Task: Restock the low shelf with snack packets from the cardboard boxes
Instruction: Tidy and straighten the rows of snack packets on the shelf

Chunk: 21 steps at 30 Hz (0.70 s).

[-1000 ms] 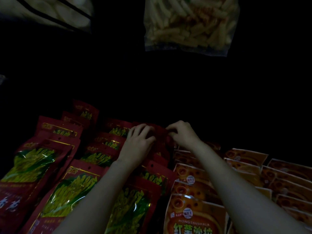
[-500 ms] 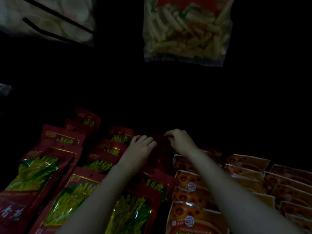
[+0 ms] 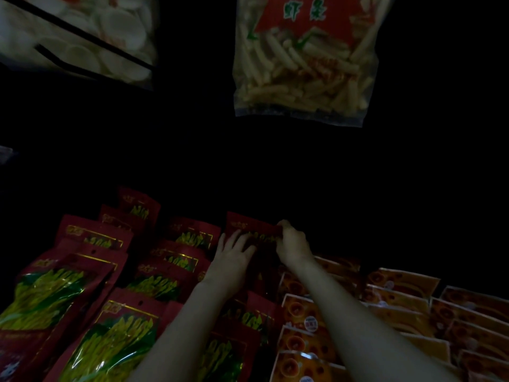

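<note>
Pretty dark shot, but both hands are on one red packet [image 3: 249, 228] at the far end of the third row of red packets. The right hand [image 3: 293, 245] has its fingers curled round the packet's right top corner, pinching it. The left hand [image 3: 232, 259] lies on the lower left part of that same packet with fingers spread and fairly straight, pressing rather than gripping as far as I can tell. The packet stands nearly upright, leaning back a bit, with a green-and-yellow window showing between the two hands.

Everything else relative to that held packet: to its left run more rows of the same red packets [image 3: 190, 234], overlapping like shingles and coming toward the camera, the nearest one [image 3: 110, 346] big and glossy with green vegetable stalks printed on it. To its right and nearer the camera sit rows of orange packets [image 3: 300, 346], also overlapped, some with a small round white sticker. Behind the held packet it's just black, can't make out the shelf back at all.

Way above it hangs a clear bag of pale snack sticks [image 3: 303, 70] with a red label, and up to the left of that a clear bag of white round crackers [image 3: 91, 45].
</note>
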{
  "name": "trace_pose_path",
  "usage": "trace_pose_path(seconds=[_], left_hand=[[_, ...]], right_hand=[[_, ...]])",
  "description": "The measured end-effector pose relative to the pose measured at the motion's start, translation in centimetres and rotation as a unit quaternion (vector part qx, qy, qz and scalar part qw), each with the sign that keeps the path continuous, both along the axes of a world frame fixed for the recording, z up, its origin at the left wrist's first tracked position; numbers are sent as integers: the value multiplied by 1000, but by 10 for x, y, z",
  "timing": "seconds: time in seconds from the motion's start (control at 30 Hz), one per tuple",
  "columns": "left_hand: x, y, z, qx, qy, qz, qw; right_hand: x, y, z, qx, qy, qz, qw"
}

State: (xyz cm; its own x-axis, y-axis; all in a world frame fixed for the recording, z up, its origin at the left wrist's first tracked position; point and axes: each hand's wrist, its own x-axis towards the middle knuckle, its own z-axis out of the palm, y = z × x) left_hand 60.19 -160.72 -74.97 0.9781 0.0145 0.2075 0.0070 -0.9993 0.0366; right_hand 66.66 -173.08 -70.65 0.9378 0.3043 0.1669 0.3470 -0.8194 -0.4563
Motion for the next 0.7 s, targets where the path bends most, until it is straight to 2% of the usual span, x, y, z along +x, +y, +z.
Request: trace_pose_path(seconds=[0.1, 0.17, 0.23, 0.33, 0.47, 0.63, 0.7], left_hand=[[-7, 8, -4, -78, -41, 37, 995], [-13, 14, -6, -143, -24, 101, 984], [-17, 21, -7, -227, 20, 163, 960], [-16, 27, -10, -356, 50, 133, 923], [-11, 25, -9, -382, 45, 107, 917], [-5, 24, -12, -352, 23, 71, 933], [0, 24, -14, -326, 43, 51, 943]], right_hand=[[-6, -5, -7, -25, -39, -1, 999], [-13, -7, -8, -58, -75, 2, 996], [-19, -7, -7, -71, -62, 37, 995], [-21, -3, -4, -74, -28, 67, 995], [-15, 0, -4, -62, -42, 6, 997], [-11, 1, -7, -60, -44, 17, 997], [-9, 1, -8, -55, -38, 21, 998]])
